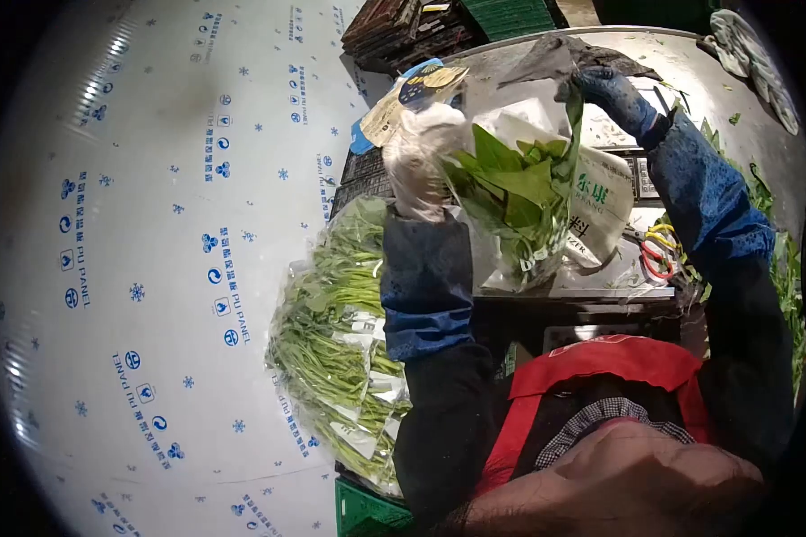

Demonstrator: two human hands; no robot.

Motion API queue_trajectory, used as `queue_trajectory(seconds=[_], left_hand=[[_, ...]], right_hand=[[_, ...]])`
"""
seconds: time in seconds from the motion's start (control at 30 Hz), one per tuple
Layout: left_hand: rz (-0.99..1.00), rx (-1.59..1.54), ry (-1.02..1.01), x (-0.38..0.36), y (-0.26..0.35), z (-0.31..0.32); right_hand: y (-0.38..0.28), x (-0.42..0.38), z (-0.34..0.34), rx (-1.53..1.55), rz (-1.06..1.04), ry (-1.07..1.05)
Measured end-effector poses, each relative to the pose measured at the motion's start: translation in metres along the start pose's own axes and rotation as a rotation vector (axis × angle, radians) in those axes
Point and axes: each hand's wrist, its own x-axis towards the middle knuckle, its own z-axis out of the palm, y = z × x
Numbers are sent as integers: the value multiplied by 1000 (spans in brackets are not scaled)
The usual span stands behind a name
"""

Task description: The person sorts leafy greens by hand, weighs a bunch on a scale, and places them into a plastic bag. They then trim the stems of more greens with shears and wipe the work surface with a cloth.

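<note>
My left hand (418,152), in a white glove, grips the left side of a clear plastic bag (546,98) near its mouth. Inside the bag sits a bunch of leafy green vegetables (510,192), leaves pointing up. Holding the bag's upper right edge is my right hand (613,94), in a dark blue glove, raised above the bunch. Both arms wear blue sleeve covers. The bag carries white and green print low on its right side (600,201). It hangs over a metal worktop (600,277).
A pile of bagged greens (340,340) lies at lower left. A white wall panel with blue print (152,268) fills the left. Red and yellow-handled scissors (658,251) rest on the worktop. Loose greens (784,277) lie at right. Dark crates (403,31) are stacked behind.
</note>
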Motion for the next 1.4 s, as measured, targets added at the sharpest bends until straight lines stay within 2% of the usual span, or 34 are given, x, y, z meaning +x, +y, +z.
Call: queue_trajectory(seconds=[0.03, 0.07, 0.1, 0.17, 0.23, 0.27, 0.33, 0.4, 0.47, 0.53, 0.6, 0.63, 0.67, 0.7, 0.73, 0.77, 0.8, 0.83, 0.87, 0.9, 0.93, 0.97, 1.0, 1.03, 1.07, 1.1, 1.17, 1.2, 1.23, 1.27, 1.3, 1.33, 1.37, 1.4], left_hand=[[-17, -1, 53, 12, -5, -15], [-33, -3, 105, 24, -11, -30], [-321, -281, 174, 36, 3, -38], [-274, -247, 179, 67, 14, -55], [-118, -141, 114, 100, 24, -82], [-67, -128, 147, 107, 30, -90], [-2, -120, 193, 112, 52, -94], [-47, -115, 220, 91, 71, -89], [-140, -108, 142, 52, 71, -83], [-280, -108, 27, -6, 64, -66], [-583, -197, -72, -83, 38, -35], [-749, -275, -108, -120, 17, -18], [-1041, -546, 28, -156, 15, 7], [-1124, -529, -137, -200, -16, 10], [-1343, -527, 12, -250, -48, 28], [-1468, -675, 75, -297, -78, 44], [-1479, -622, -6, -333, -97, 56], [-1605, -452, 19, -365, -120, 70], [-1606, -458, -44, -400, -149, 75], [-1596, -465, -106, -419, -171, 79], [-1322, 130, -379, -397, -155, 82], [-1283, 222, -252, -396, -155, 86], [-1234, 314, -120, -395, -158, 89], [-1082, 526, -209, -385, -159, 78], [-1040, 543, -177, -374, -159, 70], [-993, 562, -141, -354, -155, 67], [-683, 614, -186, -311, -147, 56], [-547, 579, -281, -284, -144, 50], [-459, 596, -388, -252, -132, 45], [-451, 743, -495, -228, -125, 44], [-368, 846, -568, -209, -119, 45], [-372, 874, -667, -192, -113, 51], [-264, 886, -653, -183, -113, 54], [-164, 861, -764, -166, -105, 54]], right_hand=[[3, 14, 9, 10, -41, 51], [-23, 19, 37, -246, -90, 103], [-35, 36, 54, -355, -172, 105], [-62, 67, 104, -455, -316, 2], [-87, 91, 157, -525, -387, -136], [-97, 97, 168, -537, -415, -167], [-105, 104, 158, -502, -465, -113], [-100, 104, 114, -470, -496, -1], [-88, 71, 90, -428, -460, 75], [-49, 34, 59, -406, -292, 22], [7, -33, 47, -318, 7, -124], [31, -75, 44, -127, 215, -138], [53, -116, 39, -44, 428, -94], [116, -158, 21, 312, 597, 147], [128, -186, 22, 172, 720, 188], [138, -214, 23, 45, 849, 218], [200, -241, -4, -220, 1016, 161], [254, -263, -22, -296, 1039, 145], [283, -280, -31, -373, 1057, 127], [261, -282, -22, -497, 914, 52], [250, -276, -14, -580, 915, 88], [242, -273, -6, -665, 916, 122], [243, -271, -7, -656, 822, 135], [243, -267, -7, -655, 825, 128], [242, -259, -8, -605, 1015, 34], [239, -248, -2, -601, 1002, -40], [223, -225, 18, -690, 833, -244], [213, -210, 31, -760, 734, -353], [198, -192, 42, -819, 643, -456], [185, -173, 50, -834, 562, -529], [172, -157, 58, -805, 497, -574], [185, -145, 61, -570, 361, -517], [195, -133, 64, -335, 224, -495], [137, -116, 94, -430, 287, -506]])
